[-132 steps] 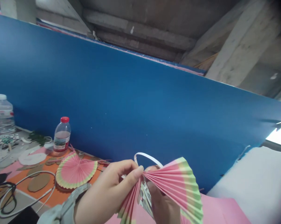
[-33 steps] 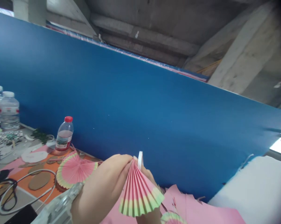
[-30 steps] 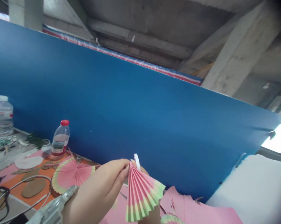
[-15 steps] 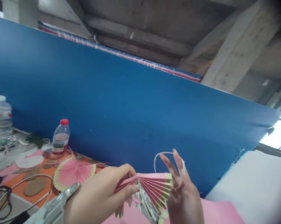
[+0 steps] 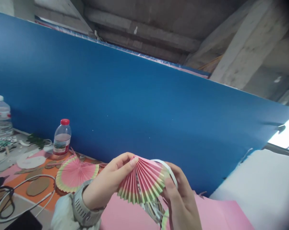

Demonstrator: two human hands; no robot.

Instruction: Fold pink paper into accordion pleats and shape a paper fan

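My left hand is closed, its thumb and finger pinching the gathered top of a pleated paper fan. The fan is pink with a yellow-green rim, and its folds spread downward. My right hand is closed on the fan's right edge, thumb in front. A thin white strip curves over the fan's top right corner and along the right fingers; how it is held is partly hidden. Under the fan hang or lie several pale strips, and part of another green-edged piece shows beside my right wrist.
A similar pink fan lies to the left, near a red-capped bottle. Cardboard discs, a white cable and a large water bottle are farther left. Pink sheet covers the front; a blue partition stands behind.
The fan has been raised and turned, so its pleats now face me, opened wider. My right hand has gone from raised, spread fingers to gripping the fan's right edge.
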